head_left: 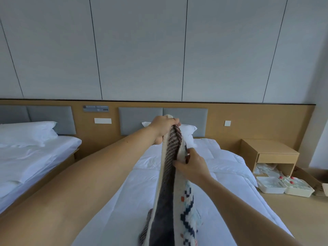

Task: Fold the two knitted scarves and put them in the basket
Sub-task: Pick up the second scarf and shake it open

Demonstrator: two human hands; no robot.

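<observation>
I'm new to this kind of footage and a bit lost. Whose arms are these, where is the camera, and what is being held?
There is no machine here. A person wears a wide-angle camera on the head, so you look along their own two arms. The left hand grips the top of a knitted bundle, cream with a blue pattern and grey-brown stripes, which hangs down over a white bed. The right hand pinches the same knit lower down. Whether it is one scarf or two is hard to tell. A second bed stands on the left, with a wooden nightstand and white bins on the right.
</observation>
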